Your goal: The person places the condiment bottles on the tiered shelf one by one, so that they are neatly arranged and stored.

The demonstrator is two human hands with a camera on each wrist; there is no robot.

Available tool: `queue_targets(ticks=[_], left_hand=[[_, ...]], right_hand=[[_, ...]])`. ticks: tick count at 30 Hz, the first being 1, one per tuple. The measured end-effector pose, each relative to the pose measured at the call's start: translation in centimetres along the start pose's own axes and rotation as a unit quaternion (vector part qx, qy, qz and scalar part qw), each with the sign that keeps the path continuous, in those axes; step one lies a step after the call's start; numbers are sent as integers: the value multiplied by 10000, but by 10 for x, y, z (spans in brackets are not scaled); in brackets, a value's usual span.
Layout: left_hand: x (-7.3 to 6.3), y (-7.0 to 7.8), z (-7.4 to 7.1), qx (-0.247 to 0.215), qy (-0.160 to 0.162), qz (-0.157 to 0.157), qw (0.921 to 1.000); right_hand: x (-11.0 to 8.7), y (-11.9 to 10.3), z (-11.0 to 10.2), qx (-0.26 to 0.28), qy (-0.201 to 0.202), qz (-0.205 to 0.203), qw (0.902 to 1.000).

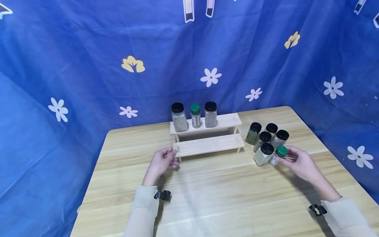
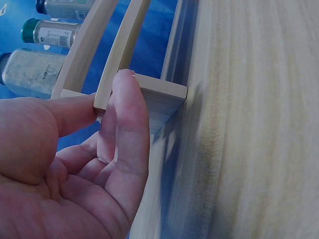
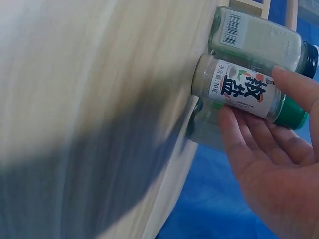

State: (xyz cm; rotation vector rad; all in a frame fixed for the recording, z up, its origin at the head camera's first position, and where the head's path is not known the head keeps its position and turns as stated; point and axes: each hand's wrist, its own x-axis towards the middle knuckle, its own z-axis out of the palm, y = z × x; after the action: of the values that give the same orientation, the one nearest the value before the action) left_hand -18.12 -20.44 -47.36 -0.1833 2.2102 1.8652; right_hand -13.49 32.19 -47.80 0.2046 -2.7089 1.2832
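A two-step wooden rack (image 1: pixel 207 145) stands at the back of the table. My left hand (image 1: pixel 162 161) pinches the left end of its lower step between thumb and index finger, as the left wrist view shows. On the upper step stand two black-lidded spice jars (image 1: pixel 210 115) with a green-lidded spice jar (image 1: pixel 195 118) between them. At the right, my right hand (image 1: pixel 299 164) holds another green-lidded spice jar (image 3: pixel 244 89), thumb on one side and fingers on the other. This jar has a white label and stands upright, close beside a black-lidded jar of pale powder (image 1: pixel 262 156).
Several more black-lidded jars (image 1: pixel 253 133) cluster behind the held jar, right of the rack. The wood-grain table (image 1: pixel 213 197) stretches out in front. A blue patterned cloth (image 1: pixel 165 65) hangs behind the table and along its sides.
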Motion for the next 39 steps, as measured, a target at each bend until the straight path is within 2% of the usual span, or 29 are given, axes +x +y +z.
queue_targets(ticks=[7,12,17,21,25,31,39], left_hand=[[0,0,1,-47,51,-52,10000],[0,1,0,-103,71,-75,9999],[0,1,-1,-33,69,-47,10000],[0,0,-1,8,82,-32,10000],[0,-2,0,57,69,-53,9999],[-2,-3,1,61,137,-96,9998],[-1,0,1,51,125,-102,9999]], right_hand=[[2,-5,-6,-63,78,-45,9999],[11,-21,-23,-237,425,-134,9987],[27,-42,-35,-122,824,-415,9957],[44,-59,-36,-97,879,-453,9951],[63,-76,-27,28,711,-536,9960],[91,-103,-2,153,559,-541,9969],[123,-127,27,374,264,-732,9963]])
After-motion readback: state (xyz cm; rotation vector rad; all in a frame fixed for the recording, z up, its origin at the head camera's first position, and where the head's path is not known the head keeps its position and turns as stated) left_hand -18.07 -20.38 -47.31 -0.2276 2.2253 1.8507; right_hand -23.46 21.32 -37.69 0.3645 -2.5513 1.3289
